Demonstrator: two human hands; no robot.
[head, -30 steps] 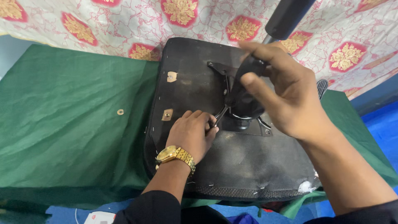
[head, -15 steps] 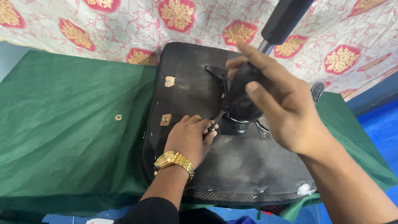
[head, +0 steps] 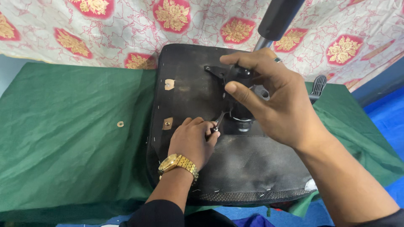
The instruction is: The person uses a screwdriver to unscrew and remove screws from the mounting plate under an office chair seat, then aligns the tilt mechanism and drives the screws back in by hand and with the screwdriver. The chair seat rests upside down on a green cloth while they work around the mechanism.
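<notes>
An upside-down black chair seat (head: pixel 185 84) lies on a green cloth. A black metal mechanism plate (head: pixel 219 72) with a round hub is fixed to its underside. My right hand (head: pixel 273 101) is wrapped over that hub, thumb and fingers gripping it. My left hand (head: pixel 191 141), wearing a gold watch, rests on the seat just left of the hub and pinches a small metal tool (head: pixel 219 121) whose tip points at the plate's lower arm. Two tan patches with bolt holes (head: pixel 168 84) show on the seat's left side.
The green cloth (head: pixel 75 134) covers the work surface, with a small metal eyelet (head: pixel 120 124) on the left. A white and red flowered fabric (head: pixel 105 29) hangs behind. A black cylinder (head: pixel 280 17) rises at the top; a black lever paddle (head: pixel 318 86) sticks out at right.
The view has shifted slightly. My right hand has settled lower around the hub, and my left hand has moved a little toward the plate's arm with the tool.
</notes>
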